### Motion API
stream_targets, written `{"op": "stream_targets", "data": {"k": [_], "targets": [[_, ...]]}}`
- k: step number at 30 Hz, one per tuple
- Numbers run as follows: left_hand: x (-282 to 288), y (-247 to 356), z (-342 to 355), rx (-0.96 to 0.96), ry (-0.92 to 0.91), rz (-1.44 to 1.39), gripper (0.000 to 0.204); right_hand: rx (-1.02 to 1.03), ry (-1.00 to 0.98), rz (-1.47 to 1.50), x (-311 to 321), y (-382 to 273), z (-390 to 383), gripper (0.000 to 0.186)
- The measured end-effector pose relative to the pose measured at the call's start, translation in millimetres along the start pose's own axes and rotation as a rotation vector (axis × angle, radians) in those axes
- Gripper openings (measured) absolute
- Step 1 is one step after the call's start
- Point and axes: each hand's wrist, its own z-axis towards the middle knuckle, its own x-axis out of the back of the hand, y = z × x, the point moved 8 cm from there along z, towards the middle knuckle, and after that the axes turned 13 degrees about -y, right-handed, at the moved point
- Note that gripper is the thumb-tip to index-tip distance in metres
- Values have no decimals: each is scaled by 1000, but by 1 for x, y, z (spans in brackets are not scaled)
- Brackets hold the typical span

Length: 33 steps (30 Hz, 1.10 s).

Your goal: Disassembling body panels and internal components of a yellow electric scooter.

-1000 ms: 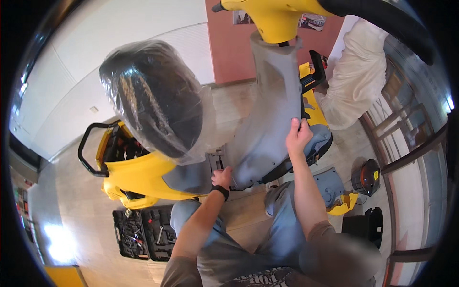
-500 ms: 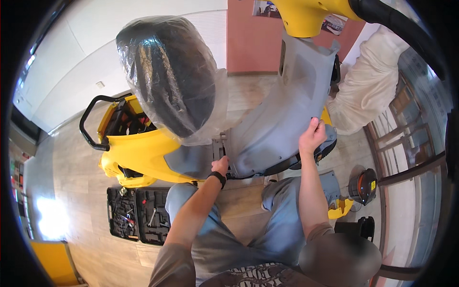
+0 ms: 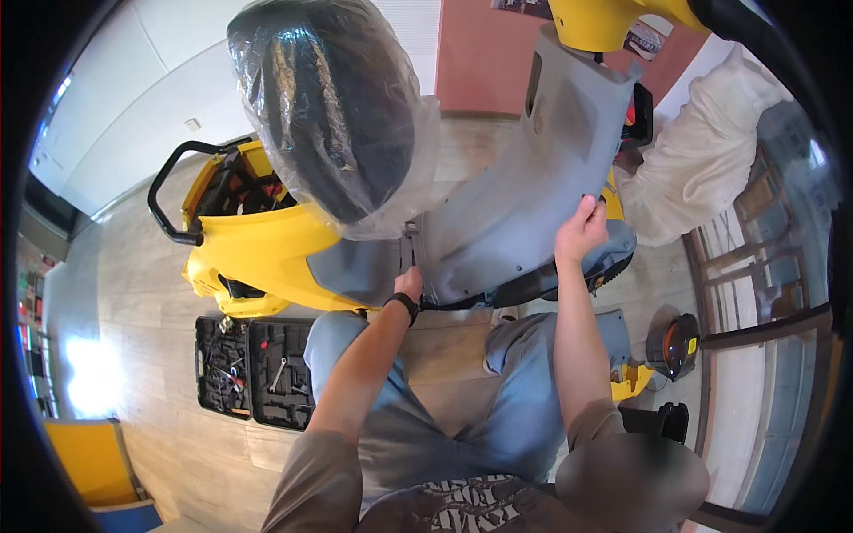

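Note:
A yellow scooter stands across the view, its long curved grey plastic panel rising from the footboard toward the yellow handlebar cover. My right hand is closed around the panel's near right edge, thumb up on its face. Low down, my left hand has its fingers curled at the seam where this panel meets the grey side part below the seat. The left fingertips are partly hidden there. Above the left hand, the black seat is tilted up and wrapped in clear plastic.
An open black tool case lies on the floor at left, with wrenches and other tools. On the right are a round black-and-orange part, a yellow trim piece and a white-covered object. A black grab rail juts out at the scooter's rear.
The whole scene sits slightly higher in the picture, as my head has shifted. Both hands keep nearly the same places on the grey panel and the seam.

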Motion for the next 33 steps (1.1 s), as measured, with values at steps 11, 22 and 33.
{"op": "stream_targets", "data": {"k": [11,22,33], "targets": [[15,-10,25,-122,-16,445,34,-12,-16,3,-2,-7,3,44],[-41,3,-38,-232,-203,821,36,19,-14,-11,20,-13,8,43],[67,-47,4,46,284,21,71,-90,-56,145,7,-37,-11,42]]}}
